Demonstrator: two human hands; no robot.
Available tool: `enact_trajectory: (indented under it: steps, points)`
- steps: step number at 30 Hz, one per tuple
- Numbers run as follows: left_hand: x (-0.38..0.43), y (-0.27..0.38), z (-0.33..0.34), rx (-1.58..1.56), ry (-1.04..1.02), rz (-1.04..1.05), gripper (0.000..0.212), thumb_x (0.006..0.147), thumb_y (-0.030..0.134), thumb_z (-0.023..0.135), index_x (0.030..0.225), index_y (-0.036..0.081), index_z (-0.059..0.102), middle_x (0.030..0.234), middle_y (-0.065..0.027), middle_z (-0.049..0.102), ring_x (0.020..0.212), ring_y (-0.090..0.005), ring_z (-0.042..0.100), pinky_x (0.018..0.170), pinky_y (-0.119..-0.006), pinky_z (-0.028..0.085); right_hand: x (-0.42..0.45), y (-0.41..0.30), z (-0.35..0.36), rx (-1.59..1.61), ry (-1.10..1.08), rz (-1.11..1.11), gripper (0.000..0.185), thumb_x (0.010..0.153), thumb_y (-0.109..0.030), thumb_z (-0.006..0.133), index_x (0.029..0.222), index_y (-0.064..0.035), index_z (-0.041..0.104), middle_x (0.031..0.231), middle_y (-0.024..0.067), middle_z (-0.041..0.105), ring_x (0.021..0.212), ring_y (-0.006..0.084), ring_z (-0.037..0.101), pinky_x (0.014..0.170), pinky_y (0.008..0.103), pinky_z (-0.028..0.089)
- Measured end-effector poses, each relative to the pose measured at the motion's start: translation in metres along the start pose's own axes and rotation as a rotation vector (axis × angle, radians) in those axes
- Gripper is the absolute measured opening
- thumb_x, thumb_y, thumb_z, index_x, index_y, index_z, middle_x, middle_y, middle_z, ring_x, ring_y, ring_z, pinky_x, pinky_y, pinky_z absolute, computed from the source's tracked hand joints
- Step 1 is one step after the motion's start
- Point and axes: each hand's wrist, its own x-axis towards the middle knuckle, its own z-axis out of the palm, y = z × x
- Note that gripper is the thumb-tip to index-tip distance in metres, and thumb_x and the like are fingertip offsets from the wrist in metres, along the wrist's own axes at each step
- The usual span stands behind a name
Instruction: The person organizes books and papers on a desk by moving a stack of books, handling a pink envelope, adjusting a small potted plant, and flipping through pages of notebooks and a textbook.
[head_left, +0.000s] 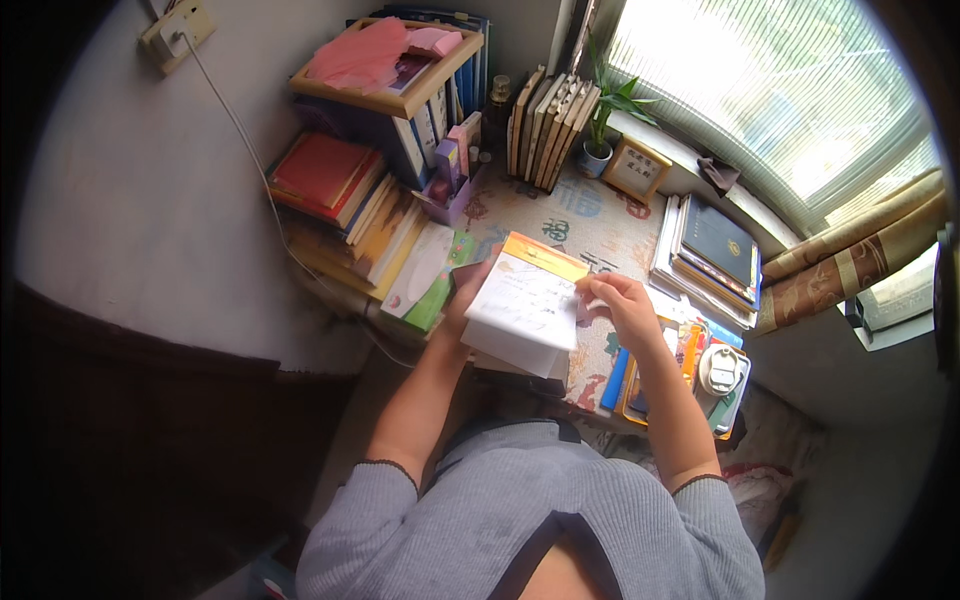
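A handwritten sheet of white paper (525, 304) lies over a yellow-orange printed page or cover (547, 259), both held up above the desk's front edge. My left hand (466, 296) grips the left side of this stack, its fingers partly hidden behind the paper. At the upper right edge, the thumb and fingertips of my right hand (619, 304) are closed on the sheet's margin. Below the written sheet hangs a blank white sheet (517, 352), tilted downward. A dark box-like object (553, 379) shows under the papers.
A patterned cloth (559, 225) covers the desk. Stacked books (352, 217) and a purple organizer box (448, 199) stand left. Upright notebooks (551, 127), a potted plant (596, 154) and a small framed sign (636, 171) stand behind. Right are a book pile (712, 251) and a tray (731, 405).
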Motion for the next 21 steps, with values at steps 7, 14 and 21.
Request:
enact_trajectory:
  steps: [7, 14, 21]
  points:
    - [-0.055, 0.003, -0.004, -0.070, 0.147, -0.050, 0.059, 0.088, 0.037, 0.047, 0.132, 0.001, 0.031, 0.128, -0.0171, 0.043, 0.116, -0.0282, 0.044, 0.097, -0.039, 0.036, 0.009, 0.027, 0.053, -0.652, 0.029, -0.219, 0.053, 0.091, -0.032, 0.047, 0.129, 0.0026, 0.037, 0.129, 0.0220, 0.042, 0.122, 0.0294, 0.040, 0.101, 0.0338, 0.030]
    - [-0.136, 0.013, -0.051, -0.209, 0.383, 0.130, 0.061, 0.074, 0.019, 0.051, 0.128, -0.003, 0.033, 0.121, -0.0226, 0.048, 0.108, -0.0371, 0.051, 0.092, -0.048, 0.042, 0.037, 0.053, 0.020, -0.536, 0.370, -0.085, 0.045, 0.081, -0.023, 0.061, 0.116, 0.0010, 0.047, 0.106, 0.0203, 0.052, 0.102, 0.0281, 0.051, 0.089, 0.0362, 0.039]
    - [-0.141, 0.031, -0.039, -0.220, 0.354, 0.344, 0.062, 0.075, 0.021, 0.050, 0.128, -0.004, 0.032, 0.120, -0.0238, 0.048, 0.106, -0.0383, 0.052, 0.089, -0.048, 0.045, 0.022, 0.079, 0.064, -1.266, -0.054, -0.345, 0.067, 0.060, -0.025, 0.074, 0.118, -0.0091, 0.045, 0.113, 0.0190, 0.045, 0.109, 0.0329, 0.043, 0.083, 0.0422, 0.041]
